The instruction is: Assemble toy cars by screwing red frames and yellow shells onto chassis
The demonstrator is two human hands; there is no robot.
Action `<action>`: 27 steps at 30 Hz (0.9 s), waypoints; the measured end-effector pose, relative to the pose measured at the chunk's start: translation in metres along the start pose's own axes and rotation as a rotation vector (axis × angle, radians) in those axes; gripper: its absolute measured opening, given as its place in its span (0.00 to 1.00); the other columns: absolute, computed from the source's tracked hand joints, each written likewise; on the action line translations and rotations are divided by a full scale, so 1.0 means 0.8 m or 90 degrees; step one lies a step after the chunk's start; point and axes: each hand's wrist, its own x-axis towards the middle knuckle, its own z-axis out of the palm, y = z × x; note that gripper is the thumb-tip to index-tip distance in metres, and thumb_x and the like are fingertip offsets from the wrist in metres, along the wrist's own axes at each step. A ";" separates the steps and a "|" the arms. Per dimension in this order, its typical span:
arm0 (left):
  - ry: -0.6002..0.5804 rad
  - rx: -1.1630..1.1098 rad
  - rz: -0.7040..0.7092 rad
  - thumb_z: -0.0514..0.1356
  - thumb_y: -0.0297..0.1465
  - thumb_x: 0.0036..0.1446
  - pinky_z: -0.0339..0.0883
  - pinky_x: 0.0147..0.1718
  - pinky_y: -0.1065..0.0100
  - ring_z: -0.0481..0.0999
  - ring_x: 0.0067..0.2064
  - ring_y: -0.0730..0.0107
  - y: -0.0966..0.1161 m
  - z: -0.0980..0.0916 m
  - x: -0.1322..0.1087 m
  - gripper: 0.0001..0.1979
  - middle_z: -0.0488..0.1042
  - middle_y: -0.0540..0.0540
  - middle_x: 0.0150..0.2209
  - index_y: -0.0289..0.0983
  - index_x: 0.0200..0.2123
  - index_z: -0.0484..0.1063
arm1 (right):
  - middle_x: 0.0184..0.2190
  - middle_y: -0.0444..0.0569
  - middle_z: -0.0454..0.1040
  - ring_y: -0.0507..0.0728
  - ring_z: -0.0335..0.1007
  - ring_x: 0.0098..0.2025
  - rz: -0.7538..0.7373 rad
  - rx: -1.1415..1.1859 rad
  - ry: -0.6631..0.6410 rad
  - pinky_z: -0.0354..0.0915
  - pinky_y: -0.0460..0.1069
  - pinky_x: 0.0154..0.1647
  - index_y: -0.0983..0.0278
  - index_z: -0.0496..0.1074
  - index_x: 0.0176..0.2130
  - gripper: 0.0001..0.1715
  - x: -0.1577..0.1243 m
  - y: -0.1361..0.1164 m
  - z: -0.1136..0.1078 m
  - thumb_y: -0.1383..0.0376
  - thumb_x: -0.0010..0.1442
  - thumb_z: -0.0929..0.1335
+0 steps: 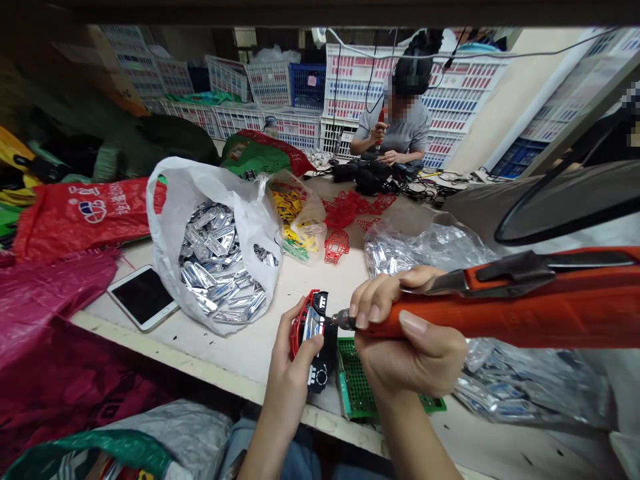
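Two bare hands work above the front edge of one counter (225, 350), near the middle of that edge. The left hand (293, 357) holds one red-and-black piece (327, 357), thumb on one side and fingers on the other, with one silvery-blue strip (312, 323) on it beside the thumb. The right hand (417, 363) is wrapped firmly around one orange power driver (525, 310), whose metal nose points left at the piece; whether the bit touches it I cannot tell.

Below the right hand, one green basket (343, 387) sits at the counter's front edge, partly hidden. Toward the front left corner lies one phone (143, 297), screen dark. Just beside it, one white bag (261, 217) stands with its mouth wide, full of silvery packets (215, 250), too many to count. Behind that, one clear bag (313, 207) holds yellow pieces (289, 205) and a few green ones. One red lattice frame (337, 247) lies to its right, apart from an uncounted heap of red frames (345, 208) farther back. Toward the right end, clear plastic (450, 243) and more packets (515, 390) lie in two groups. Past the back, one co-worker (417, 137) in a grey top holds a tool upright.
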 end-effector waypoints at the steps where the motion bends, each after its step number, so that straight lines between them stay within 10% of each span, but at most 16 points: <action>1: 0.001 0.003 0.002 0.65 0.39 0.55 0.59 0.66 0.53 0.71 0.63 0.50 0.000 0.000 0.000 0.28 0.76 0.43 0.60 0.41 0.59 0.71 | 0.16 0.37 0.66 0.52 0.57 0.15 0.000 0.001 -0.009 0.58 0.48 0.19 0.59 0.69 0.33 0.13 0.000 0.001 0.001 0.69 0.44 0.64; 20: -0.028 0.098 0.038 0.62 0.35 0.55 0.62 0.63 0.57 0.73 0.61 0.54 0.013 0.005 -0.005 0.24 0.77 0.44 0.56 0.40 0.55 0.74 | 0.17 0.36 0.65 0.49 0.58 0.15 0.110 0.052 -0.121 0.57 0.45 0.15 0.60 0.72 0.34 0.11 0.004 0.019 -0.008 0.68 0.46 0.67; 27: -0.018 0.056 0.041 0.65 0.40 0.56 0.57 0.68 0.50 0.70 0.65 0.49 0.003 0.001 -0.003 0.29 0.74 0.42 0.61 0.42 0.61 0.70 | 0.15 0.36 0.66 0.50 0.57 0.14 0.091 -0.030 -0.064 0.57 0.46 0.15 0.60 0.73 0.37 0.15 0.023 -0.028 -0.033 0.65 0.46 0.67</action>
